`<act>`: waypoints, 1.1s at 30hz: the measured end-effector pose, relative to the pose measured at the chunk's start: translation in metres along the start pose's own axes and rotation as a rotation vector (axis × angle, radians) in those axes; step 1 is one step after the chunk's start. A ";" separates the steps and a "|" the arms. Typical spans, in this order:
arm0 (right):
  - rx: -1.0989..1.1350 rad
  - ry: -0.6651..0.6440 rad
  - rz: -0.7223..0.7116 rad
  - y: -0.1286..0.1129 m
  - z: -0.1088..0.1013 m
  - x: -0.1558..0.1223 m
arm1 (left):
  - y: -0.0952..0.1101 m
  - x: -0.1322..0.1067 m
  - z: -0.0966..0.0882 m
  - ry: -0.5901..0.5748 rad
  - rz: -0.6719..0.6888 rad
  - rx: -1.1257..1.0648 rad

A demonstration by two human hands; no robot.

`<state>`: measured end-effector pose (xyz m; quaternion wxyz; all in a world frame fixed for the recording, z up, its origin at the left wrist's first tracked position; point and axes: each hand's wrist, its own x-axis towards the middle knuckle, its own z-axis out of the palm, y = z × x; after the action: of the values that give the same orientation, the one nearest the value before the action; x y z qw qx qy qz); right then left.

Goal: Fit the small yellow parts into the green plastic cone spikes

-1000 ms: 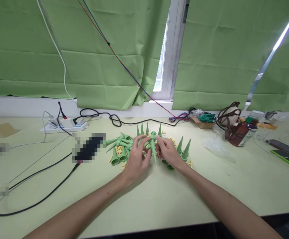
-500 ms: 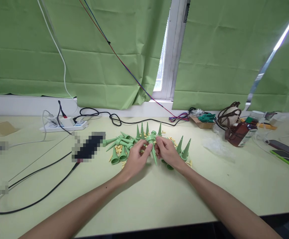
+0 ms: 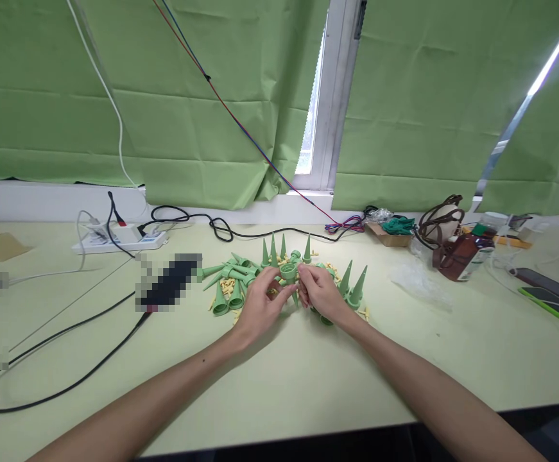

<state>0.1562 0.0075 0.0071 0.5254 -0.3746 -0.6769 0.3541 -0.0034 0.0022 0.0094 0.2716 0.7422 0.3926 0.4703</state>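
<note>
A green plastic cone spike (image 3: 289,276) is held between both hands above the table, wide open end up and toward me, tip down. My left hand (image 3: 261,307) pinches its rim from the left with thumb and fingers. From the right, my right hand (image 3: 322,294) pinches at the same rim; whether a small yellow piece is in its fingers is hidden. Several more green cones (image 3: 231,289) lie or stand in a heap behind the hands, mixed with small yellow pieces (image 3: 229,287).
A black cable (image 3: 67,359) and a pixelated dark object (image 3: 168,285) lie to the left, a white power strip (image 3: 120,240) farther back. At right are a brown bottle (image 3: 462,256), clear plastic (image 3: 418,282) and dark flat devices (image 3: 553,292). Green curtains hang behind.
The held cone has tipped so that its open end faces up and toward me, with less of its tip showing. Both hands have closed in tighter around its rim.
</note>
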 end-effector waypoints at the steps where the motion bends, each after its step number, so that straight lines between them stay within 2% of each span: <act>1: 0.002 -0.003 0.008 0.000 0.000 0.000 | 0.000 0.000 0.000 0.003 0.021 0.007; 7: -0.081 -0.035 0.042 -0.003 -0.002 0.001 | 0.003 -0.002 -0.001 0.020 0.132 0.054; 13: -0.113 -0.038 0.025 -0.006 -0.003 0.000 | 0.002 -0.003 0.000 0.030 0.157 0.145; 19: -0.033 0.025 0.018 -0.003 -0.002 0.001 | 0.002 -0.003 0.001 -0.028 -0.010 0.056; 23: 0.011 0.043 0.024 -0.004 -0.003 0.002 | 0.003 -0.001 0.001 -0.081 -0.149 -0.149; 27: 0.009 -0.016 0.006 -0.006 -0.003 0.001 | 0.004 0.002 0.002 -0.137 -0.288 -0.410; 30: -0.023 -0.045 0.002 -0.006 -0.002 0.000 | 0.006 0.004 0.001 -0.173 -0.316 -0.511; 33: -0.041 -0.039 0.004 -0.006 -0.002 0.000 | 0.008 0.004 -0.001 -0.179 -0.301 -0.523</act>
<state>0.1571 0.0053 0.0125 0.5036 -0.3796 -0.6934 0.3487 -0.0005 0.0010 0.0178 0.5533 0.6190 0.3385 0.4427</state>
